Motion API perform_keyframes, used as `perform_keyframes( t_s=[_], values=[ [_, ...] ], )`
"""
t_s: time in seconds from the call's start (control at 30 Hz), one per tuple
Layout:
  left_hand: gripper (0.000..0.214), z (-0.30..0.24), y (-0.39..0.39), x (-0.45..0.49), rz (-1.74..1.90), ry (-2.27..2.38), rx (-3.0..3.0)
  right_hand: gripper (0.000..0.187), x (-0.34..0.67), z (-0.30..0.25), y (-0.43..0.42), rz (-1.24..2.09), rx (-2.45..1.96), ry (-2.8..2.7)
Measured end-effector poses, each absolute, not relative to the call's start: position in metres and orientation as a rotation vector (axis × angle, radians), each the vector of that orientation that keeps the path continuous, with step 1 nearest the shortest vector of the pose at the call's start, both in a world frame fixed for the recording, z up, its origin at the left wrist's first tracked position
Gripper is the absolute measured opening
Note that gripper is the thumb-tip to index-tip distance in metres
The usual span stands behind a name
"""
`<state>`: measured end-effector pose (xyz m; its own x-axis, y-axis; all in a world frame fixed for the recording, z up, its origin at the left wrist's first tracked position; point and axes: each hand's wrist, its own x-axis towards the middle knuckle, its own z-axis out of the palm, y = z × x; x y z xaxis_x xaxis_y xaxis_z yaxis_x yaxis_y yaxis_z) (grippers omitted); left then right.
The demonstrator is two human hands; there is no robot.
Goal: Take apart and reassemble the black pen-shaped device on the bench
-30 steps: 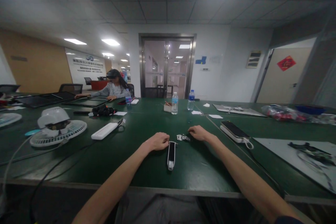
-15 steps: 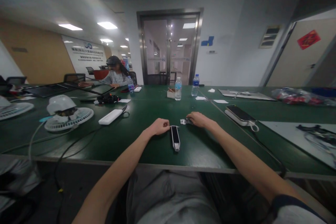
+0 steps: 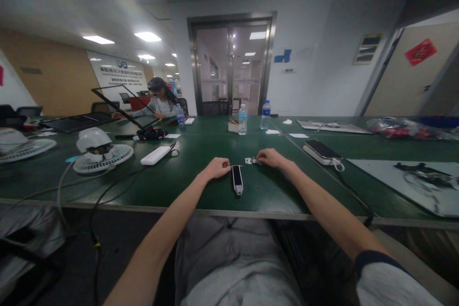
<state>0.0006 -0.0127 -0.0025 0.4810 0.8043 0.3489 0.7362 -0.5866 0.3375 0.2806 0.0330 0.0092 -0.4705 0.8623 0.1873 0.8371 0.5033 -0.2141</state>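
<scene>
A slim white-cased device with a black face (image 3: 237, 178) lies lengthwise on the green table in front of me. My left hand (image 3: 217, 168) is beside its far end, fingers curled and pressed together. A thin strip shows at that end by the fingertips, and what the fingers pinch is too small to make out. To the right, my right hand (image 3: 271, 158) rests low over the table with its fingertips closed on a small silver-and-white part (image 3: 249, 160). This part lies just beyond the device, apart from it.
Two water bottles (image 3: 243, 119) and a small box (image 3: 234, 127) stand further back. Leftward are a white power bank (image 3: 156, 155), an opened fan (image 3: 103, 158) and cables. A phone (image 3: 322, 149) lies at right near a white panel (image 3: 373, 177). A co-worker (image 3: 161, 100) sits at far left with a black frame.
My view has shifted slightly, so the table items sit a little higher in the picture. More of the small part shows beside my right fingertips. The co-worker's black frame is tilted up higher.
</scene>
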Motion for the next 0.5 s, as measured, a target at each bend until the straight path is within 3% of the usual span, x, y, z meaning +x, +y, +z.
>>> perform_keyframes(
  t_s=[0.5],
  values=[
    [0.019, -0.002, -0.012, -0.002, 0.745, 1.298, 2.54, 0.02, 0.247, 0.008, 0.019, 0.181, -1.049, -2.399]
  ],
)
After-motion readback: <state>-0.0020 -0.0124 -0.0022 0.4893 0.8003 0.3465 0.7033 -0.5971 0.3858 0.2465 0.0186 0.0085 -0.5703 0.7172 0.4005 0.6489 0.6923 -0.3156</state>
